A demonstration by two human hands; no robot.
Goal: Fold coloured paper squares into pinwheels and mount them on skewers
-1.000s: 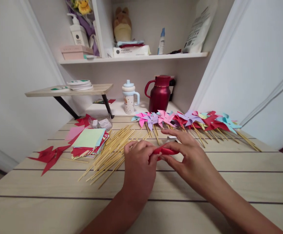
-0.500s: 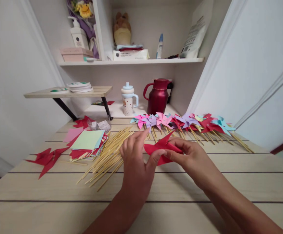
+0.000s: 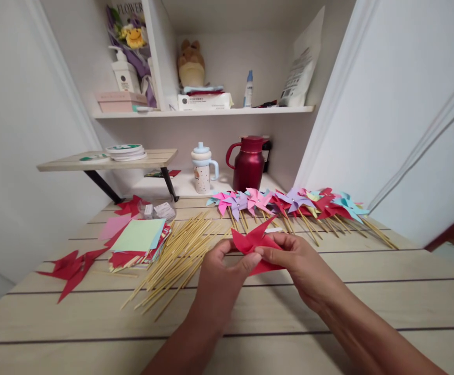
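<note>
Between both hands is a red paper pinwheel [image 3: 256, 242] with its vanes folded, held above the table and without a stick that I can see. My left hand [image 3: 224, 268] is closed on its left lower edge, thumb at the centre. My right hand [image 3: 289, 255] pinches the right side, its thumb meeting the left thumb near the middle. Behind the right fingers a small white strip [image 3: 273, 230] shows. Close to the left hand lies a loose pile of thin wooden sticks [image 3: 175, 260]. Beyond the hands, several finished pinwheels on sticks [image 3: 258, 200] lie in a row.
Left of the sticks lies a stack of coloured paper squares [image 3: 138, 235], with red cut paper [image 3: 72, 268] beside it. Small clear packs [image 3: 164, 210] lie behind. A raised wooden shelf [image 3: 156, 156], a cup [image 3: 202, 172] and a dark red jug [image 3: 248, 164] stand at the back.
My left fingers have come down from above the red paper and closed on it. The right hand keeps its pinch. The view has tilted up slightly.
</note>
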